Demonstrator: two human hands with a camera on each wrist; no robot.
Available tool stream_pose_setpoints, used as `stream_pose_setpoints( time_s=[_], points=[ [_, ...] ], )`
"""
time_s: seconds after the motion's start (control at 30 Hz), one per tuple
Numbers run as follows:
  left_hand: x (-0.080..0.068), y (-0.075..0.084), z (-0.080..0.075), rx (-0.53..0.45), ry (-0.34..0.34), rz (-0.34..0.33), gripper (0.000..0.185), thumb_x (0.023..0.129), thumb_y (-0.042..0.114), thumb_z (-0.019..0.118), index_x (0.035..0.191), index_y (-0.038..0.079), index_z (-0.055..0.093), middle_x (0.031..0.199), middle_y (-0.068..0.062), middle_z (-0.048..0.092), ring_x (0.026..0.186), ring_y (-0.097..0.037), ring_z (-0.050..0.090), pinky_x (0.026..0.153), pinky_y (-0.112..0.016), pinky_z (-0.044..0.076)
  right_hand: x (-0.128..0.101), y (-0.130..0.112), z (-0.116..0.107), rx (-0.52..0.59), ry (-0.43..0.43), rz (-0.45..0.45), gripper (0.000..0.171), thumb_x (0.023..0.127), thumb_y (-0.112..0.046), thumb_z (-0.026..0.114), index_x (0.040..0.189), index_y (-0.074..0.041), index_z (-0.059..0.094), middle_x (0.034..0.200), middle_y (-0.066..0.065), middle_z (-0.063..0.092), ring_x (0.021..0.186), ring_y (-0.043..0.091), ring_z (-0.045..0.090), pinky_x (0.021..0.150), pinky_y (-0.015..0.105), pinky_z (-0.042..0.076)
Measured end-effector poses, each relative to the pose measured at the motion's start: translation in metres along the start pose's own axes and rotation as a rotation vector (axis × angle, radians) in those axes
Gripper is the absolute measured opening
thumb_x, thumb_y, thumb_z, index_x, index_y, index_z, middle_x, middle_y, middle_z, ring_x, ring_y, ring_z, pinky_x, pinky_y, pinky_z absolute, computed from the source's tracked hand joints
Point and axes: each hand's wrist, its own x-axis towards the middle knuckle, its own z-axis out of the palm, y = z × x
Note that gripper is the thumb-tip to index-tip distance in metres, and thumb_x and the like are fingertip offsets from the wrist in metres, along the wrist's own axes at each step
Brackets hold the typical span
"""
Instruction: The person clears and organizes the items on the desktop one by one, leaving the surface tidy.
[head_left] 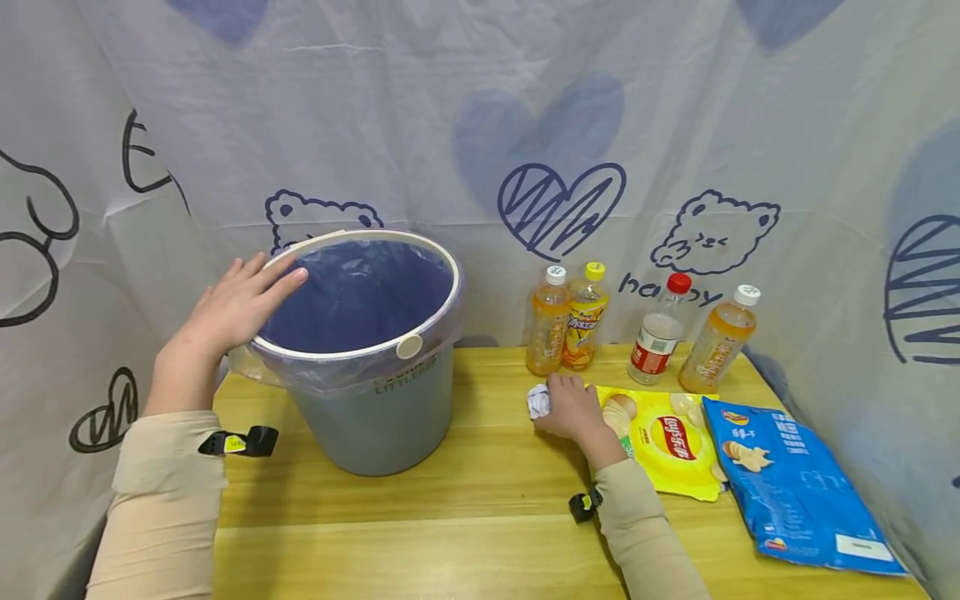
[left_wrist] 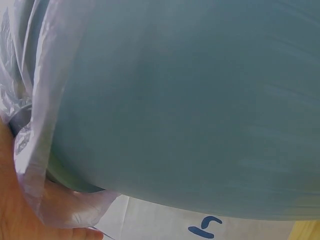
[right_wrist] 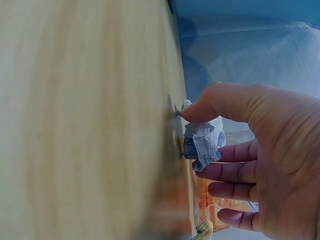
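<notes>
A grey-blue waste bin (head_left: 375, 417) with a white rim and a blue plastic liner stands at the left of the wooden table (head_left: 465, 500). My left hand (head_left: 240, 308) rests on the bin's left rim, fingers laid straight over the edge. The left wrist view shows only the bin's wall (left_wrist: 190, 100) and the liner's overhang (left_wrist: 40, 125) beside my palm. My right hand (head_left: 572, 408) lies on the table to the right of the bin. It pinches a small crumpled paper ball (head_left: 537, 401). In the right wrist view the thumb and fingers of that hand (right_wrist: 250, 150) close round the ball (right_wrist: 204, 142).
Several drink bottles stand along the back: two orange ones (head_left: 547, 325) (head_left: 585, 321), a red-capped one (head_left: 658, 333), another orange one (head_left: 720, 342). A yellow crisp bag (head_left: 671, 442) and a blue crisp bag (head_left: 795, 492) lie at the right. A printed cloth hangs behind.
</notes>
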Motion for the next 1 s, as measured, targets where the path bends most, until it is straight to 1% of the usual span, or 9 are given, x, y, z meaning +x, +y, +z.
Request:
stream_pose_setpoints(
  time_s=[0.17,0.3,0.47,0.7,0.87,1.0],
  points=[
    [0.0,0.001,0.0,-0.001,0.001,-0.002,0.082,0.094,0.073,0.013,0.158,0.023,0.005,0.162,-0.026,-0.005,0.147,-0.051,-0.012,0.109,-0.077,-0.004,-0.002,-0.001,0.001,-0.009,0.016,-0.006,0.067,0.072,-0.042,0.081,0.121,-0.006,0.051,0.12,0.014,0.058,0.119,0.034,0.047,0.1,0.054,0.037],
    [-0.001,0.001,-0.001,-0.002,-0.003,-0.004,0.082,0.094,0.074,0.012,0.158,0.024,0.005,0.161,-0.026,-0.006,0.147,-0.051,-0.012,0.11,-0.076,-0.005,-0.004,-0.002,-0.001,-0.014,0.04,-0.02,0.067,0.073,-0.044,0.08,0.12,-0.007,0.052,0.121,0.013,0.058,0.121,0.033,0.047,0.098,0.052,0.039],
    [-0.001,0.001,0.0,0.001,-0.004,-0.003,0.082,0.094,0.073,0.011,0.158,0.023,0.005,0.161,-0.027,-0.005,0.146,-0.051,-0.012,0.11,-0.076,-0.005,-0.011,-0.005,-0.008,-0.044,0.1,-0.075,0.069,0.072,-0.047,0.076,0.121,-0.007,0.051,0.12,0.014,0.057,0.12,0.033,0.048,0.095,0.051,0.041],
    [-0.002,0.001,0.0,-0.006,-0.003,-0.003,0.082,0.094,0.073,0.011,0.158,0.023,0.004,0.161,-0.026,-0.007,0.146,-0.051,-0.013,0.109,-0.076,-0.006,-0.02,-0.007,-0.014,-0.09,0.202,-0.138,0.064,0.072,-0.05,0.071,0.117,-0.008,0.052,0.113,0.011,0.058,0.11,0.03,0.05,0.087,0.048,0.042],
    [-0.001,0.0,0.0,-0.003,-0.001,-0.003,0.082,0.094,0.073,0.012,0.158,0.022,0.005,0.161,-0.026,-0.006,0.146,-0.051,-0.013,0.11,-0.076,-0.005,-0.026,-0.011,-0.022,-0.141,0.267,-0.181,0.065,0.074,-0.054,0.067,0.116,-0.007,0.052,0.11,0.01,0.057,0.107,0.029,0.052,0.085,0.047,0.043],
    [-0.001,0.001,0.0,-0.001,-0.001,-0.004,0.082,0.094,0.073,0.012,0.158,0.023,0.005,0.161,-0.026,-0.005,0.147,-0.05,-0.013,0.11,-0.076,-0.005,-0.03,-0.014,-0.03,-0.167,0.307,-0.21,0.065,0.075,-0.054,0.067,0.117,-0.007,0.052,0.109,0.01,0.056,0.107,0.03,0.052,0.083,0.046,0.044]
  ],
)
